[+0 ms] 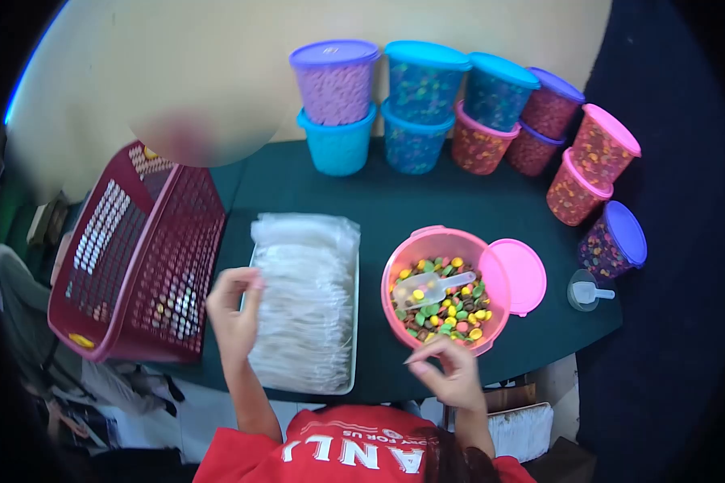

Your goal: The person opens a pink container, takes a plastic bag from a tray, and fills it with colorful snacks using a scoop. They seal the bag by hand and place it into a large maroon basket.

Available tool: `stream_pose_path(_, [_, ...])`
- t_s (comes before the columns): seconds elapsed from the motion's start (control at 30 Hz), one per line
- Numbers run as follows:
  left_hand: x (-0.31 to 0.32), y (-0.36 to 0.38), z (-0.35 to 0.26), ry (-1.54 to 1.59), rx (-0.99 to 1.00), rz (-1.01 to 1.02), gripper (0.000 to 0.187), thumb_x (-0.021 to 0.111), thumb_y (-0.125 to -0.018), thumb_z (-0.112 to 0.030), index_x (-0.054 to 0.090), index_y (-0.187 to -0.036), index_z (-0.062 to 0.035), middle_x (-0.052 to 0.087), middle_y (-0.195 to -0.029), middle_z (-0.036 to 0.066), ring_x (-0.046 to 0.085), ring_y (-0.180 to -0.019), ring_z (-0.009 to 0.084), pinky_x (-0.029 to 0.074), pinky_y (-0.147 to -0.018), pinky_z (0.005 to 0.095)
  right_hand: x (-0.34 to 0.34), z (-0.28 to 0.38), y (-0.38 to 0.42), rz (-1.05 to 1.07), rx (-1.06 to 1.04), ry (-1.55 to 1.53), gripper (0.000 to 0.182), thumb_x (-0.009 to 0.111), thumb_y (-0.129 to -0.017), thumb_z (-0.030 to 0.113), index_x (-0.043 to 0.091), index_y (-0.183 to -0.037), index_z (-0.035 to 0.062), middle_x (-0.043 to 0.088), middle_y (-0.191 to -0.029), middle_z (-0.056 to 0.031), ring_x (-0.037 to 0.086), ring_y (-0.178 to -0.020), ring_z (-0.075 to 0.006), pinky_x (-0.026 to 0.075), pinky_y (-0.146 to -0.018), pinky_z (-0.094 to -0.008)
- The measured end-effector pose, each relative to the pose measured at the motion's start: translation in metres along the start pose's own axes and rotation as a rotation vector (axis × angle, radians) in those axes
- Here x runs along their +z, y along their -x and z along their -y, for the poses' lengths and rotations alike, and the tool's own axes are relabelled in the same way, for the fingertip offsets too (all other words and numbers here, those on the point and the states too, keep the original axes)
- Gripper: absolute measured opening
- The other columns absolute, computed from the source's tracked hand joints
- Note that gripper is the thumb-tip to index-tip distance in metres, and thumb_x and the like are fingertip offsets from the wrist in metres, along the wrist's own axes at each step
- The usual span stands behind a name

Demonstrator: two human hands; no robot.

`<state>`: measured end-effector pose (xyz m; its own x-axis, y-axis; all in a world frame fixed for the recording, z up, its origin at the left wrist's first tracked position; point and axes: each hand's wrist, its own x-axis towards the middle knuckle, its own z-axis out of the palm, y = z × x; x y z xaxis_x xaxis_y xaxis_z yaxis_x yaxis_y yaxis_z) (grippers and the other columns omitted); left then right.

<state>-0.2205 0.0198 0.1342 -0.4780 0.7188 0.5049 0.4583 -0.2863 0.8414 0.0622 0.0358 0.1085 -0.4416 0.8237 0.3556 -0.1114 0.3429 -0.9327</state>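
Note:
My left hand is raised at the left edge of a stack of clear plastic bags. Its fingers curl toward the thumb in a pinch, and I cannot make out anything between them. The bags lie in a pale tray. My right hand is at the near rim of a round pink tub, its fingers bent in toward the thumb; whatever they may hold is too small to tell. Inside the tub are multicoloured candies in green, yellow, brown and pink, with a clear scoop resting on top.
A pink lid lies beside the tub. Stacked lidded containers line the back and right of the green table. A small clear cup with a scoop stands at the right edge. A maroon basket stands left.

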Motion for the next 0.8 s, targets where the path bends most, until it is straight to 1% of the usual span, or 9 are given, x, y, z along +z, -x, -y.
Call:
stream_pose_path(0.1, [-0.006, 0.021, 0.008, -0.13, 0.051, 0.456, 0.005, 0.063, -0.074, -0.003, 0.061, -0.077, 0.0006, 0.059, -0.07, 0.008, 0.057, -0.063, 0.0137, 0.045, -0.06, 0.0237, 0.048, -0.028, -0.003, 0.339, 0.084, 0.085, 0.006, 0.062, -0.074, 0.003, 0.059, -0.079, 0.0016, 0.059, -0.076, -0.0073, 0.056, -0.074, -0.016, 0.045, -0.067, -0.0261])
stream_pose_path(0.17, [-0.016, 0.039, 0.022, -0.141, -0.051, 0.623, 0.006, 0.065, -0.072, -0.005, 0.062, -0.074, -0.0009, 0.059, -0.067, 0.008, 0.057, -0.061, 0.016, 0.045, -0.058, 0.0251, 0.074, -0.059, -0.005, 0.412, -0.042, 0.318, 0.011, 0.067, -0.07, 0.008, 0.061, -0.078, 0.0042, 0.057, -0.078, -0.0074, 0.052, -0.074, -0.0214, 0.042, -0.067, -0.0302])
stream_pose_path(0.27, [-0.032, 0.061, 0.035, -0.151, -0.073, 0.689, 0.01, 0.067, -0.07, -0.012, 0.064, -0.075, -0.0037, 0.06, -0.067, 0.007, 0.058, -0.063, 0.0183, 0.044, -0.058, 0.0288, 0.097, -0.086, -0.01, 0.422, -0.11, 0.544, 0.032, 0.074, -0.064, 0.03, 0.058, -0.081, 0.0085, 0.047, -0.079, -0.0059, 0.046, -0.078, -0.0231, 0.038, -0.071, -0.0321])
stream_pose_path(0.33, [-0.044, 0.071, 0.047, -0.194, -0.118, 0.715, 0.014, 0.068, -0.069, -0.017, 0.064, -0.073, -0.0047, 0.06, -0.066, 0.006, 0.058, -0.064, 0.0191, 0.044, -0.061, 0.0303, 0.098, -0.082, -0.017, 0.464, -0.149, 0.564, 0.034, 0.074, -0.062, 0.034, 0.057, -0.079, 0.0094, 0.047, -0.078, -0.0054, 0.045, -0.077, -0.0226, 0.036, -0.071, -0.0324])
stream_pose_path(0.4, [-0.053, 0.08, 0.055, -0.378, -0.201, 0.901, 0.024, 0.068, -0.067, -0.028, 0.064, -0.079, -0.0076, 0.06, -0.074, 0.005, 0.057, -0.074, 0.0212, 0.041, -0.069, 0.033, 0.099, -0.07, -0.023, 0.516, -0.199, 0.646, 0.039, 0.074, -0.058, 0.041, 0.055, -0.076, 0.0114, 0.047, -0.077, -0.0043, 0.045, -0.076, -0.0218, 0.032, -0.07, -0.0329])
stream_pose_path(0.5, [-0.056, 0.085, 0.046, -0.474, -0.076, 0.871, 0.034, 0.069, -0.066, -0.034, 0.062, -0.088, -0.0083, 0.059, -0.082, 0.006, 0.056, -0.08, 0.0223, 0.04, -0.072, 0.0336, 0.102, -0.079, -0.016, 0.662, -0.283, 0.691, 0.036, 0.074, -0.058, 0.037, 0.056, -0.076, 0.0117, 0.047, -0.078, -0.0036, 0.046, -0.078, -0.0219, 0.031, -0.07, -0.0334])
stream_pose_path(0.57, [-0.053, 0.086, 0.042, -0.499, -0.197, 0.905, 0.036, 0.066, -0.068, -0.035, 0.059, -0.094, -0.0103, 0.058, -0.091, 0.005, 0.054, -0.089, 0.0231, 0.038, -0.075, 0.0347, 0.102, -0.082, -0.018, 0.669, -0.302, 0.677, 0.03, 0.074, -0.06, 0.03, 0.056, -0.075, 0.0109, 0.05, -0.076, -0.0029, 0.048, -0.076, -0.0215, 0.033, -0.069, -0.0331])
stream_pose_path(0.67, [-0.048, 0.087, 0.033, -0.405, -0.263, 0.739, 0.036, 0.065, -0.07, -0.036, 0.06, -0.093, -0.0098, 0.058, -0.088, 0.005, 0.053, -0.09, 0.0237, 0.037, -0.078, 0.0357, 0.095, -0.081, -0.028, 0.672, -0.241, 0.561, 0.013, 0.067, -0.068, 0.019, 0.06, -0.072, 0.0086, 0.056, -0.069, -0.0029, 0.053, -0.066, -0.0197, 0.039, -0.063, -0.0318])
stream_pose_path(0.8, [-0.042, 0.091, 0.021, -0.36, -0.203, 0.473, 0.029, 0.064, -0.073, -0.027, 0.06, -0.093, -0.006, 0.058, -0.09, 0.009, 0.054, -0.089, 0.0246, 0.039, -0.079, 0.0351, 0.084, -0.076, -0.03, 0.694, -0.245, 0.487, 0.012, 0.064, -0.072, 0.017, 0.063, -0.077, 0.0073, 0.06, -0.072, -0.0049, 0.056, -0.066, -0.0209, 0.042, -0.064, -0.0317])
